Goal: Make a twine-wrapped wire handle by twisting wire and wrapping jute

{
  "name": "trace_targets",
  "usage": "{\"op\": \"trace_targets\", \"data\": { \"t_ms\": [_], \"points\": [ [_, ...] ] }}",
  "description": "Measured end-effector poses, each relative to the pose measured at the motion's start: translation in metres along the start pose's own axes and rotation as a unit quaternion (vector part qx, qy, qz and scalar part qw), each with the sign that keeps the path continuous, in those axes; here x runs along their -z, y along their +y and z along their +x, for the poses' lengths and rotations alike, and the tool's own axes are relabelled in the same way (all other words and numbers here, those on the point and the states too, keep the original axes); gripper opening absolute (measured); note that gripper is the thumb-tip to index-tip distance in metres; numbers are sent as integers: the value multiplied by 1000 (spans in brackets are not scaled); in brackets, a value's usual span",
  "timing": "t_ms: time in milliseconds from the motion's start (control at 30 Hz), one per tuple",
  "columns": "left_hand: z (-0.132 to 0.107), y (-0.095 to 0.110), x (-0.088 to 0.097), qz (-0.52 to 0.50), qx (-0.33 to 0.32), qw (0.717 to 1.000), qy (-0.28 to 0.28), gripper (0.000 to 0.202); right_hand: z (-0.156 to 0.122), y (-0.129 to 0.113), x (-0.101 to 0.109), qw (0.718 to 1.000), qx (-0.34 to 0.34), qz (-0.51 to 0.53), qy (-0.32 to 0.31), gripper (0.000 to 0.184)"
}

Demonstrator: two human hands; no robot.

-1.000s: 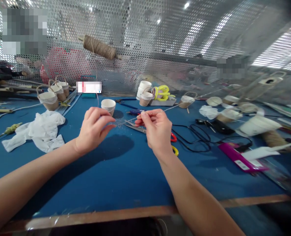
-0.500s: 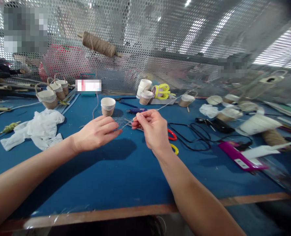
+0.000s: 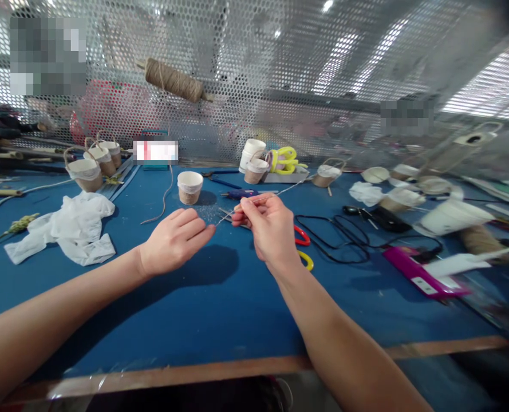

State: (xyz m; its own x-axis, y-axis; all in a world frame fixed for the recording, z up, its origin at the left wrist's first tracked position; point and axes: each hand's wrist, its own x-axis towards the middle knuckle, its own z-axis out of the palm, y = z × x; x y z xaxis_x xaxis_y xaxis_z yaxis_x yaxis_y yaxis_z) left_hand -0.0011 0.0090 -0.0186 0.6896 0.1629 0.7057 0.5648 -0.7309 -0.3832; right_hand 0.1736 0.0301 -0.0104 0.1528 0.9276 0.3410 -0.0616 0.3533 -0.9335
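A thin, pale twisted string (image 3: 225,217) runs between my two hands, and its loose end sticks out up and to the right. My left hand (image 3: 177,243) has its fingers closed around the near end of the string. Thumb and fingers of my right hand (image 3: 271,226) pinch the string further along. Just beyond my left hand stands a small white cup (image 3: 189,193) with a brown wrap around its lower part. Scissors with a red and a yellow handle loop (image 3: 301,236) lie partly hidden under my right hand and wrist.
Several wrapped cups with twine handles (image 3: 85,174) stand at the back left. White crumpled cloth (image 3: 71,226) lies nearer. Behind my hands are a blue glue gun (image 3: 241,194), yellow-handled scissors (image 3: 285,160) and pliers (image 3: 220,178). A black cable (image 3: 335,240) and a purple power strip (image 3: 409,272) lie right.
My left hand has moved slightly to the right and its fingers have curled more tightly on the string. The string's loose end has dropped lower. My right hand has hardly moved.
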Motion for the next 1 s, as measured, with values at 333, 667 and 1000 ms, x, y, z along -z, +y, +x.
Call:
{"op": "trace_targets", "data": {
  "t_ms": [333, 667, 1000],
  "points": [
    [4, 8, -6, -263, 306, 915, 14, 12, -2, 2, -2, 1000, 17, 3, 23, 14],
    [9, 1, -9, -606, 640, 470, -47, 10, -2, 4, -2, 999, 36, -18, 25, 14],
    [2, -10, 4, 22, 3, 999, -36, 15, 2, 0, 1, 999, 10, -18, 33, 14]
  ]
}}
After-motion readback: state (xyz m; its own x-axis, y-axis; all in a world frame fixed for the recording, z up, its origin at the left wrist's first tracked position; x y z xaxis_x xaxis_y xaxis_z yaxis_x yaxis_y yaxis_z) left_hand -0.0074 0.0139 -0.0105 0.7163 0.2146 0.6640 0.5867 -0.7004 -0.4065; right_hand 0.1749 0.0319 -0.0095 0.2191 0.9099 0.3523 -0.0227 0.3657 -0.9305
